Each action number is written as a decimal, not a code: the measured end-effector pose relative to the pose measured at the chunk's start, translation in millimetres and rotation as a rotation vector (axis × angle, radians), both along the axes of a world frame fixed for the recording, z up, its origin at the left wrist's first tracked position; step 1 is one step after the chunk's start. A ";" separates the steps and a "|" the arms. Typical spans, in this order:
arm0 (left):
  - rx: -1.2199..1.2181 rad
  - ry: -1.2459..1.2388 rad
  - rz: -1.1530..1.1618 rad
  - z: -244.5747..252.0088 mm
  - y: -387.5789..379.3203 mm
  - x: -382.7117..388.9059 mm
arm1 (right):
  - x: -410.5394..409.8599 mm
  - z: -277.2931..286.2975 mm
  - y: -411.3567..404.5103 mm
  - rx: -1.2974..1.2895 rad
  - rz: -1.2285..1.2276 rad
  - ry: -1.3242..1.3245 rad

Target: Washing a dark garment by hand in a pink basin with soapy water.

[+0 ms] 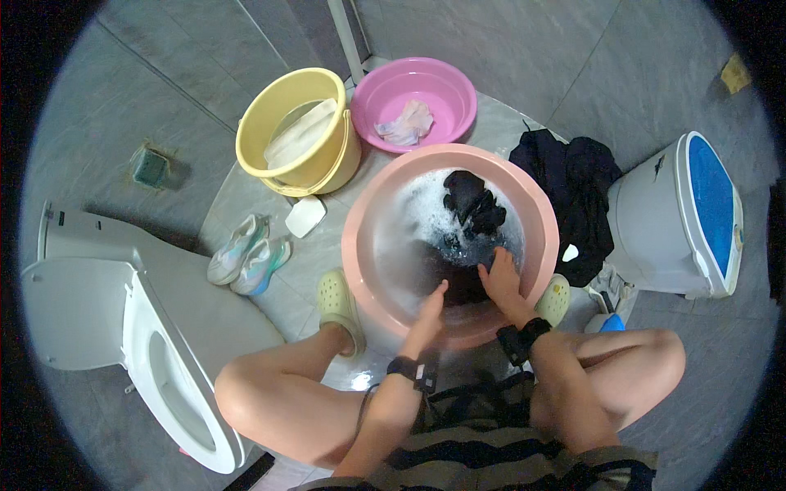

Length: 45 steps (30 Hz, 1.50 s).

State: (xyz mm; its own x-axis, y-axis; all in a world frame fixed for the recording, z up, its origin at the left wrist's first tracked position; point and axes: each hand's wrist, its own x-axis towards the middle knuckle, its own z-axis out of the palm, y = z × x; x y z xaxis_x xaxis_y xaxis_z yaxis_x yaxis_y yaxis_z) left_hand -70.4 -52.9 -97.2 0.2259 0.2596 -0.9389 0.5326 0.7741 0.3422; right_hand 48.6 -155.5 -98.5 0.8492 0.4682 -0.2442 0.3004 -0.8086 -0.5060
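A pink plastic basin [356, 245] stands on the floor before me, with sudsy water [402, 212] inside. Dark cloth [457, 279] lies submerged in its near half, and a bunched black garment [470, 199] rises through the foam beyond. My left hand [431, 310] is low at the near side of the basin, thumb up beside the dark cloth; its other fingers are blurred or hidden. To the right, my right hand [502, 279] rests against the dark cloth with bent fingers. Whether either hand grips the cloth is not plain. Both wrists wear black straps.
Behind the basin stand a yellow bucket [249, 144] with pale cloth in water and a magenta basin [454, 110] holding a light cloth. Black clothes [568, 184] lie beside a lidded grey bin [651, 215]. At left are sneakers [249, 255] and a toilet [138, 319].
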 end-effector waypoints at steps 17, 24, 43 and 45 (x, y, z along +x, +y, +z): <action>-0.230 -0.505 0.294 -62.3 34.7 -12.8 | -66.1 69.1 46.1 0.526 0.326 0.397; -0.464 -0.608 0.348 5.8 13.7 14.1 | -56.2 71.0 33.0 0.406 0.400 0.114; -0.328 -0.268 0.105 -33.2 -9.5 6.5 | -14.9 -27.4 -7.3 -0.270 0.208 0.224; -0.444 -0.361 0.112 -12.4 -18.8 17.0 | -21.6 -40.6 -3.1 -0.249 0.233 0.371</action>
